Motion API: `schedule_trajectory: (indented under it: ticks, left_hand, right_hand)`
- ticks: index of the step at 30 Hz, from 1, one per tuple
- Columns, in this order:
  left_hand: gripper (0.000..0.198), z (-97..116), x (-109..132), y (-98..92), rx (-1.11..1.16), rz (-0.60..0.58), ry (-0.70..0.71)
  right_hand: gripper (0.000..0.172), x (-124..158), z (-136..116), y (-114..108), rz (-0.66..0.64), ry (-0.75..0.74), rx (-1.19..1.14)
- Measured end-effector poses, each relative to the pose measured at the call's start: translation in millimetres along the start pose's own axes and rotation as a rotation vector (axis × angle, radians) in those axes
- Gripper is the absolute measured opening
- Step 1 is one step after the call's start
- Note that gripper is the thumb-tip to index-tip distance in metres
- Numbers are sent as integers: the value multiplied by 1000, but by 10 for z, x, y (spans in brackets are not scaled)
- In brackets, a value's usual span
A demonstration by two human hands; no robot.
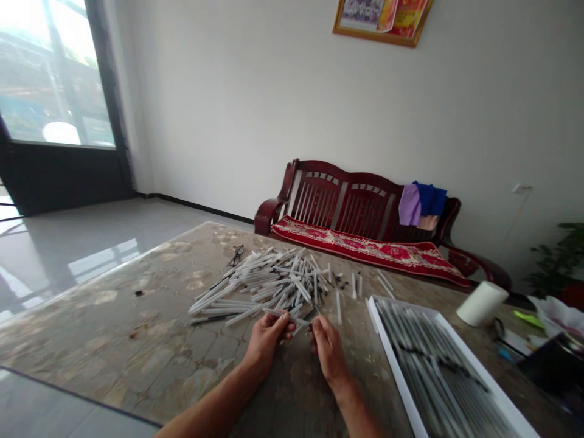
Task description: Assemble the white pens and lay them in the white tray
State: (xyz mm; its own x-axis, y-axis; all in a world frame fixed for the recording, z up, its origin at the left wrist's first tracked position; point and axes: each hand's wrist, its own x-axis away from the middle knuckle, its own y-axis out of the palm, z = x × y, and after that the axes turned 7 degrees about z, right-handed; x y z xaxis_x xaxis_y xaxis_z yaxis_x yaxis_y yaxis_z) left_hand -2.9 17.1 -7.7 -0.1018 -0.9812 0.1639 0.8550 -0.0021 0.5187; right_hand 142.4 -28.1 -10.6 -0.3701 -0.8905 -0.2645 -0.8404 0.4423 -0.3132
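Near the middle of the table, my left hand (pixel 269 339) is closed in a pinch around a slim whitish pen-like tube (pixel 296 319). The tube lies nearly level, its left end sticking out past my fingers. At its dark right end, my right hand (pixel 327 348) has thumb and fingertips closed on the small black tip (pixel 310 325). Just beyond both hands spreads a loose pile of similar white tubes (pixel 255 283), with some dark ones among them. My fingers partly hide the tube.
A white box (pixel 387 353) filled with rows of pen-like tubes stands to the right. Beyond it are a white roll (pixel 482 304) and clutter. Eyeglasses (pixel 236 255) lie behind the pile; small black bits (pixel 340 281) lie to its right. A wooden bench (pixel 347 207) stands behind the table (pixel 173 280).
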Motion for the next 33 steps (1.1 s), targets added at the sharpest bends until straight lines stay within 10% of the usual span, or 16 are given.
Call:
schedule_trajectory:
  ticks: [10,17,22,28,33]
  left_hand:
    - [43,-19,4,3,-74,-41,41]
    - [24,92,39,-87,-368,212,493]
    - [22,104,109,-136,-804,36,777]
    - [11,146,86,-146,-688,103,740]
    - [23,172,81,-140,-385,231,559]
  right_hand:
    - [55,25,-52,85,-19,149,-92]
    - [40,-27,-72,-164,250,-282,358]
    - [36,110,-242,-156,78,-566,487]
    - [35,-58,-406,-156,-85,-379,284]
    - [18,-447,-293,7,-136,-405,614]
